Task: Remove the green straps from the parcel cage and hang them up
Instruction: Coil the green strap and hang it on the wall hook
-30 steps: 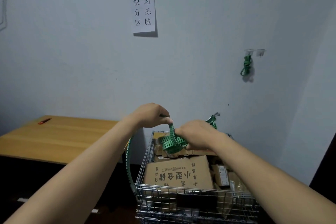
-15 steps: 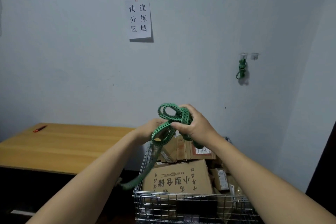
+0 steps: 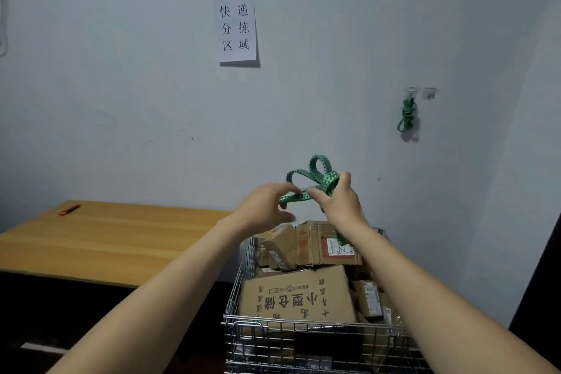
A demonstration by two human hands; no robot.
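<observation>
A green perforated strap (image 3: pixel 315 184), coiled into several flat loops, is held up in front of a pale wall, clamped between the thumb and curled fingers of the right hand (image 3: pixel 337 203). The left hand (image 3: pixel 264 206) arches over the strap's free end just left of that grip; whether it actually pinches the end cannot be told. One length of strap trails down beneath the right wrist towards the silver wire parcel cage (image 3: pixel 243 264) directly below the grip, packed with brown cardboard boxes (image 3: pixel 297 297). Up and to the right of the grip, a second green strap (image 3: pixel 406 115) hangs bundled from one of two clear wall hooks (image 3: pixel 429 92). Above and to the left is a white paper sign (image 3: pixel 237 30); lower left, a light wooden table (image 3: pixel 106 240) carries a small red pen (image 3: pixel 69 210).
</observation>
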